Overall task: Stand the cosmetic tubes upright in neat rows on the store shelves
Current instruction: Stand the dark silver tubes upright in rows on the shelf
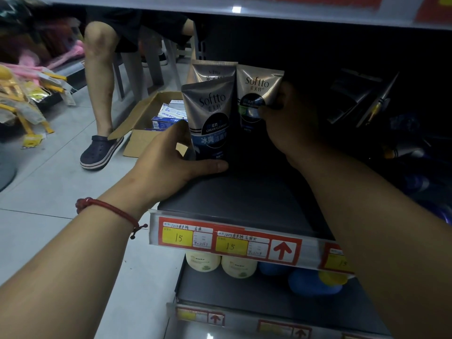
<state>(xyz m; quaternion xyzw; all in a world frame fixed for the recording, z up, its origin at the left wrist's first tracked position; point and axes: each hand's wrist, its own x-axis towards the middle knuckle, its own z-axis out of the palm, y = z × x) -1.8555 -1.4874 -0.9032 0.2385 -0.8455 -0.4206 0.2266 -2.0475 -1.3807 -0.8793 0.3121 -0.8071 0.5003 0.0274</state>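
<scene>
Restocking at centre frame: left hand (168,159) grips the front tube (210,118) low, right hand (287,126) pinches the neighbouring tube (258,90), apparently squaring the row.

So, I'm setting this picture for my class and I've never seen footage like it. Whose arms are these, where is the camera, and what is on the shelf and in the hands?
There is no machine: a person wears one wide-angle camera on the head, looking forward and down, so both arms are their own. The left hand grips the front tube near its base. The right hand holds the right tube beside it. A third tube stands behind the front one. All three stand upright on the dark shelf, whose edge carries yellow price labels. Pale bottles sit on the shelf below. On the floor is an open cardboard box beside another person's legs.
</scene>
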